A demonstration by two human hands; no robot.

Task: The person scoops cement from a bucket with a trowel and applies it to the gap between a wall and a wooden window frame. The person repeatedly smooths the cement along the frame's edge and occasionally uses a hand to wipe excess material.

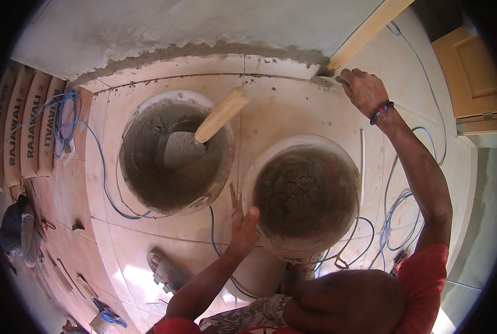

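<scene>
My right hand (365, 92) is closed at the foot of the wall, gripping a small trowel (327, 80); its grey blade lies low beside a wooden post. My left hand (244, 229) is closed beside the near bucket (255, 245), its thumb against the outer side. A thin brown strip (234, 196) sticks up from its fingers, too small to name. Grey mortar (304, 189) with a cracked surface lies in that bucket. In the other bucket (197, 100), to the left, a tool with a thick wooden handle (221, 116) leans in wet mortar, its flat blade partly sunk.
Fresh mortar (220, 49) runs along the wall above a row of pale tiles. The wooden post (365, 39) slants up at the wall's right end. Brown sacks (28, 125) and coiled blue hose (66, 119) lie left; more hose (396, 222) loops right. A sandal (165, 270) shows nearby.
</scene>
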